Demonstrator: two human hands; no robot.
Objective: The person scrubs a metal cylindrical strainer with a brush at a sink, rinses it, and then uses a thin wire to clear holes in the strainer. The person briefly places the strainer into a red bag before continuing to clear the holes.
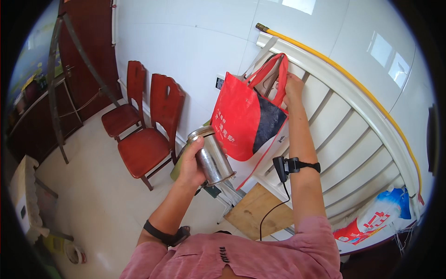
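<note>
My left hand (193,164) is wrapped round a shiny metal canister (215,158), which it holds tilted in front of the red bag's lower left. A red, black and white tote bag (237,115) hangs by its handles at the upper end of a white radiator (339,120). My right hand (294,85) is raised at the bag's red handle, on its right side; its fingers are partly hidden by the strap, so its grip cannot be made out. A grey strap and dark cords hang at the same spot.
Two red wooden chairs (143,150) stand along the tiled wall. A yellow hose (334,64) runs over the radiator. A wooden board (259,207) lies below the bag. A blue, white and red plastic package (378,216) is at lower right. A folding ladder (54,87) stands at left.
</note>
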